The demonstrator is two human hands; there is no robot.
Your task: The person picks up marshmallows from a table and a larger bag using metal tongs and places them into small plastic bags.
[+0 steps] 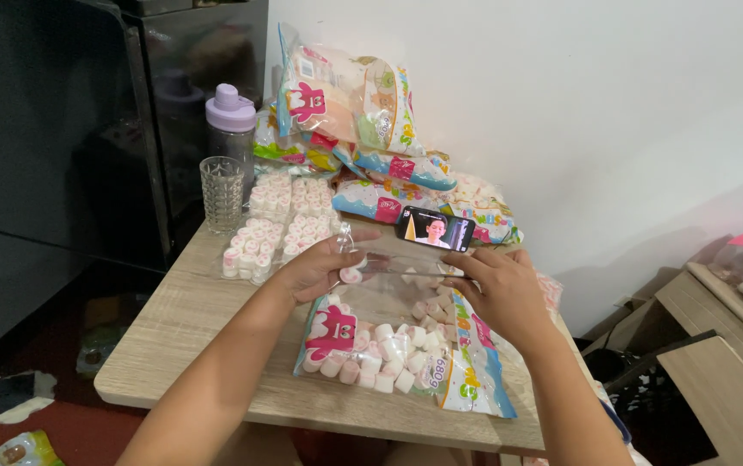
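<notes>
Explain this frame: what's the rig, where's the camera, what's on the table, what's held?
No machine here: a person's two bare hands, filmed by one head-worn camera looking down. The left hand pinches a pink-and-white marshmallow; both it and the right hand hold a small clear plastic bag. Below lies an opened big marshmallow bag on a wooden table. Behind: small packed marshmallow bags, more big bags, a phone, a drinking glass and a purple-lidded bottle.

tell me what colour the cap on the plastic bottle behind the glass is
Pale lilac purple cap, seen in the head view, on the clear plastic bottle.
</notes>
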